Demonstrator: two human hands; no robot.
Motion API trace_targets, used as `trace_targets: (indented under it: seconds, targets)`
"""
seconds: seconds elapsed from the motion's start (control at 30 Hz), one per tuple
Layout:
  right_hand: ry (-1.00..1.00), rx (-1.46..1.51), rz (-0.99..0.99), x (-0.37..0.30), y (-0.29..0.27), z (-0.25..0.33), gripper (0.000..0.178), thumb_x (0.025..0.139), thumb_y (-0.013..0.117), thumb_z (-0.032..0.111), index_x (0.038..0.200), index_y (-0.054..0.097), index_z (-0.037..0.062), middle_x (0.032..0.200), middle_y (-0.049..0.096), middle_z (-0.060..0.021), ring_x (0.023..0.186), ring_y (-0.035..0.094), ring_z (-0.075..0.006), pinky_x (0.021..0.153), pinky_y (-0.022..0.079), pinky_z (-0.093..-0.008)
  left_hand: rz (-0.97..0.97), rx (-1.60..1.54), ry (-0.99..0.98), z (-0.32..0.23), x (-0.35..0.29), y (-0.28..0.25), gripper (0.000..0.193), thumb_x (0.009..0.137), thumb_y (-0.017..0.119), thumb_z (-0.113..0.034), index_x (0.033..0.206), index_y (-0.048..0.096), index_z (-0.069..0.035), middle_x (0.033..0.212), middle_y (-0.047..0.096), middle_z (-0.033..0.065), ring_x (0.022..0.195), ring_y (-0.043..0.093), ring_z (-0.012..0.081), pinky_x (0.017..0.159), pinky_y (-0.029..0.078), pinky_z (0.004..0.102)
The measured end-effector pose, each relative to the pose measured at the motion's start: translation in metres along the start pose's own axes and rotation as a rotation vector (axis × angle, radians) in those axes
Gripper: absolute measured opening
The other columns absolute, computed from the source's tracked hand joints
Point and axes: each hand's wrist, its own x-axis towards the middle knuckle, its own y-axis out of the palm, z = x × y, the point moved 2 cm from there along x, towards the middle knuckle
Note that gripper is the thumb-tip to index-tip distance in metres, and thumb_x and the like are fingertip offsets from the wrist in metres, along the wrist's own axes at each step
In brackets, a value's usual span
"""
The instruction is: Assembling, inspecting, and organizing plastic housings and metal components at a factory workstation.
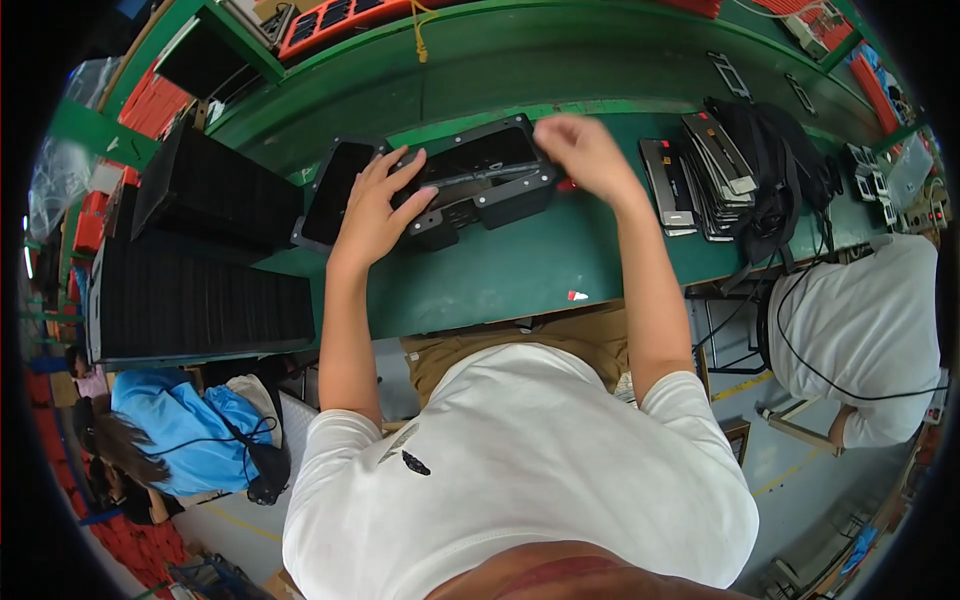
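Observation:
A black clamp-like fixture point(530, 190) with a hinged frame stands on the green bench in front of me, a dark glossy panel point(480, 158) lying in it. My left hand point(380, 205) rests with spread fingers at the fixture's left end, over the edge of a second black frame point(338, 195) that holds another dark panel. At the fixture's right end is my right hand point(585, 150), its fingers curled together and slightly blurred. Whatever they may pinch is hidden. A small red part shows just below that hand, beside the fixture.
Tall stacks of black panels point(205, 300) fill the bench's left end. To the right lie stacked flat grey-black parts point(715, 180) and a black bag point(775, 170). A small red-and-white scrap point(577, 295) lies near the front edge. Other people sit at left and right.

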Motion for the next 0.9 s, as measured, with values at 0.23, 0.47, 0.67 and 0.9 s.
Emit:
trace_targets:
  seconds: [0.23,0.47,0.67,0.9]
  targets:
    - [-0.401,0.4,-0.037,0.072,0.056,0.143,0.054,0.095,0.069,0.05,0.111,0.07,-0.0018,0.094,0.074,-0.0085,0.083,0.069,-0.0141,0.072,0.054,-0.0281,0.111,0.048,0.003,-0.007,0.0,-0.004,0.051,0.094,0.07,-0.04,0.141,0.063,-0.022,0.149,0.05,0.021,0.141,0.044,0.0416,0.118,0.033,0.0486]
    - [-0.51,0.201,0.493,-0.071,0.089,0.118,0.039,0.104,0.055,0.021,0.07,0.052,0.0008,0.068,0.05,-0.002,0.063,0.046,-0.0122,0.057,0.037,-0.0314,0.126,0.058,0.088,0.015,-0.021,-0.011,0.055,0.092,0.074,-0.034,0.144,0.061,-0.021,0.148,0.048,0.0204,0.138,0.043,0.0395,0.115,0.035,0.0437]
    - [-0.68,0.157,0.114,-0.099,0.133,0.021,0.039,0.1,0.054,0.01,0.063,0.045,0.0001,0.064,0.046,-0.0066,0.059,0.045,-0.0171,0.055,0.034,-0.0327,0.136,0.06,0.102,0.007,-0.013,-0.012,0.063,0.085,0.079,-0.039,0.143,0.061,-0.026,0.145,0.048,0.0239,0.137,0.043,0.0417,0.116,0.035,0.0465]
    - [-0.551,0.351,0.075,-0.076,0.138,0.033,0.043,0.099,0.053,0.013,0.06,0.038,0.0036,0.059,0.039,-0.0046,0.053,0.037,-0.0158,0.055,0.034,-0.0335,0.09,0.106,0.158,0.0,-0.013,-0.015,0.067,0.08,0.082,-0.041,0.142,0.063,-0.025,0.144,0.048,0.0254,0.136,0.044,0.043,0.119,0.03,0.0518]
